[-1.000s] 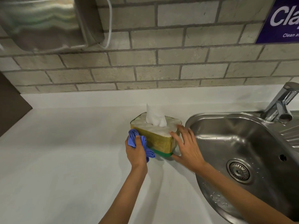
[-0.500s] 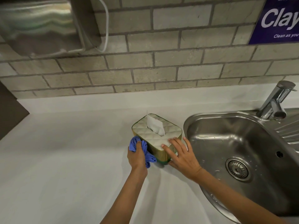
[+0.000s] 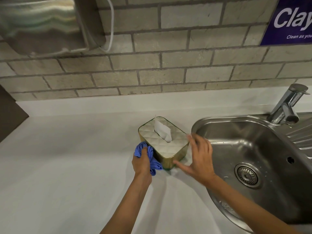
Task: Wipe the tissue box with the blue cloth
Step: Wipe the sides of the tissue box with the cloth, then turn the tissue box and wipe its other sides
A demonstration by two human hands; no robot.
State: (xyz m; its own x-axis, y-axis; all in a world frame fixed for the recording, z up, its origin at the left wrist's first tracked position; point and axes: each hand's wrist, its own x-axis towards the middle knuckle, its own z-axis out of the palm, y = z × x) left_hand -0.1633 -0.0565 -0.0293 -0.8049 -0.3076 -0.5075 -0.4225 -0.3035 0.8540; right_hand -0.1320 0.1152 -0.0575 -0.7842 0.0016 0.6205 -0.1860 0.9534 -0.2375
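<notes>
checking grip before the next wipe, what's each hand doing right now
Left hand: closed on the blue cloth, pressed to the tissue box.
Right hand: open, fingers spread beside the box.

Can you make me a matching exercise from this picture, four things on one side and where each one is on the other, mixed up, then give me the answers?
Things:
1. blue cloth
2. tissue box
3. tap
4. purple sign

Places:
A. on the brick wall, top right
B. on the white counter, just left of the sink
C. bunched in the left hand, against the box's left side
D. behind the sink's far right corner

Pairs: 1-C, 2-B, 3-D, 4-A
</notes>
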